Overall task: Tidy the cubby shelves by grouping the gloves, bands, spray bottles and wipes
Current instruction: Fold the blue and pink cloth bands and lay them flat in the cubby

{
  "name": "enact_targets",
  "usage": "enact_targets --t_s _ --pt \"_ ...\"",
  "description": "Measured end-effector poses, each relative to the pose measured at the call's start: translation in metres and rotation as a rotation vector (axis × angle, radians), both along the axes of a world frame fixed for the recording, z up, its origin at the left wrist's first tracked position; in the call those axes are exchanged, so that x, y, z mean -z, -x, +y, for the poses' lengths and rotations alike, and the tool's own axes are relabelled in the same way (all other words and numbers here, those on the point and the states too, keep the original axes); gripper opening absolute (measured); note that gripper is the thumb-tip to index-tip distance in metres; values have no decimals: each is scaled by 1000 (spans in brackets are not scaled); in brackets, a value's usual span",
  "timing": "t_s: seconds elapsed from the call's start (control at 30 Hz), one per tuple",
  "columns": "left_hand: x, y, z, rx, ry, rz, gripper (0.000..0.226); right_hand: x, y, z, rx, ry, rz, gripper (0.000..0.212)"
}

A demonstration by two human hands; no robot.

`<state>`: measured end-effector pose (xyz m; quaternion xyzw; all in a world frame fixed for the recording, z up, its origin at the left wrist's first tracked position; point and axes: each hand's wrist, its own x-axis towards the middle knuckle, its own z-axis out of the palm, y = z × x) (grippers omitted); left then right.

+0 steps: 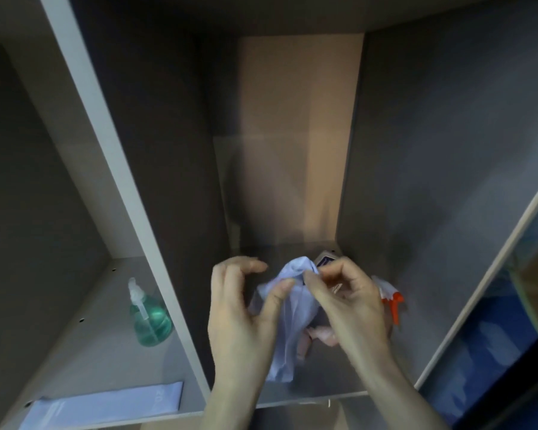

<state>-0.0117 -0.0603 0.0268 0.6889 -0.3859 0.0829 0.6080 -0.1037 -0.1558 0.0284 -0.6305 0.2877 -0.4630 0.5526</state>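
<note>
head view: my left hand (239,308) and right hand (348,302) both pinch a pale glove (289,308) over the middle cubby (308,389). i should hold its cuff firmly, lift it free of the spray bottle (390,301), then lay it flat with the other gloves.

glove (288,318): thin filmy | bottle (151,321): translucent plastic | shelf (106,305): matt laminate

Behind the right hand (351,302), a white-and-orange spray bottle (390,297) shows only its trigger head. A small box (325,261) peeks above that hand, label unreadable. Something pinkish (322,335) below the hand is too blurred to name.
</note>
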Motion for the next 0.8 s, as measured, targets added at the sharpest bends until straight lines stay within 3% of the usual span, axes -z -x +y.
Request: enact_targets --t_s 0.07,0.17,0.23,0.37,0.53,0.63,0.8 --pt "-1 6 0 -34 -138 -99 34 -1 -4 3 21 -76 -37 22" --pt "-1 1 0 -12 -228 -49 28 -2 0 5 -29 -40 -11 13" --pt "0 -6 1 17 -221 8 21 -3 5 4 -73 -13 2 9" --pt "0 -16 2 102 -98 201 22 -3 9 -2 -113 -50 -15 18" --pt "4 -20 -3 194 -10 368 24 -5 11 -11 -222 -331 -12 22" --pt "5 -20 -8 254 41 468 26 -8 13 -13 -294 -500 -110 13" --pt "3 -14 -12 261 40 420 24 -9 18 -20 -236 -551 -234 6"
